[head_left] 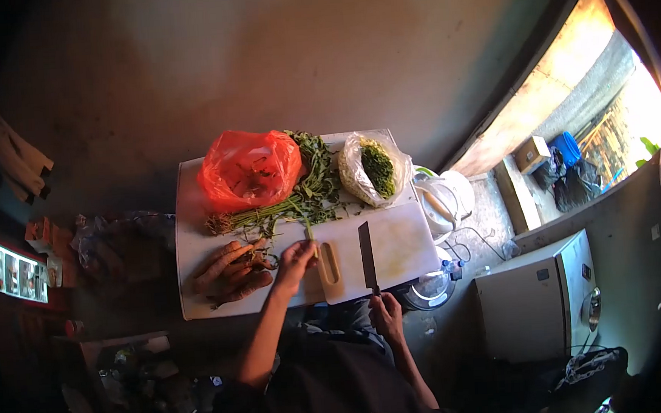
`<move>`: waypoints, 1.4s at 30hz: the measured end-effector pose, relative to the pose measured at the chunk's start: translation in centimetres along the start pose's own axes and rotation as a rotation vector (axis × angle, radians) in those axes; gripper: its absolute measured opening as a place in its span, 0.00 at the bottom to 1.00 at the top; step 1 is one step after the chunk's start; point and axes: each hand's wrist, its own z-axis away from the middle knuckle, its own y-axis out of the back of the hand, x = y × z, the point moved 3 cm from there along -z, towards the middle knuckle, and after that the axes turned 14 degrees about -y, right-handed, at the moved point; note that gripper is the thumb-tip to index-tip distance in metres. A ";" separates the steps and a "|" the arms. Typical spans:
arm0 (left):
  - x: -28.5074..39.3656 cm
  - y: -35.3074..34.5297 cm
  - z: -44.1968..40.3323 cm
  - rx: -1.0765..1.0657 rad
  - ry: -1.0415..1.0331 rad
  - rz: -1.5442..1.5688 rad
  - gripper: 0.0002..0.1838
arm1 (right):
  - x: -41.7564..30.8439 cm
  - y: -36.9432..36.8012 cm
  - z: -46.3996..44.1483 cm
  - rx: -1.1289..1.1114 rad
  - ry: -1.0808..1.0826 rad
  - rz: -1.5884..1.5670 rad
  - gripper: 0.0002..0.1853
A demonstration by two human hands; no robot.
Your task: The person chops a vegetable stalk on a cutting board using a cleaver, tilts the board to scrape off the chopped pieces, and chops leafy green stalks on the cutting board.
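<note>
Cleaver [367, 253] gripped in right hand [386, 316] over cutting board [405, 251], left hand [296, 265] pinching stalk [308, 229] beside it: drifting closer, I'd say, risks cuts.

Single head-worn view, wide-angle, rounded dark margins. Camera above wearer's dark shirt [319, 389], facing forward and steeply downward. Left hand [296, 266], right hand [386, 316] and white table [188, 207] near, around mid-frame; wall [261, 59] farther off, filling upper part.

We log dim light; glare from the opening [645, 89] above-right of the right hand [386, 317]; shadow below-left of the left hand [296, 265]; edges bowed, corners black.
</note>
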 end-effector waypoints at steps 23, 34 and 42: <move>-10.3 -3.2 3.7 -0.102 -0.400 -0.767 0.13 | -0.4 1.6 2.4 -0.012 -0.049 -0.053 0.13; -7.7 -2.2 5.0 -0.047 -0.418 -0.811 0.11 | 0.2 1.0 1.7 -0.014 -0.001 0.052 0.13; -10.1 -1.2 4.3 -0.055 -0.336 -0.780 0.12 | -0.3 0.7 1.9 -0.045 -0.001 0.049 0.14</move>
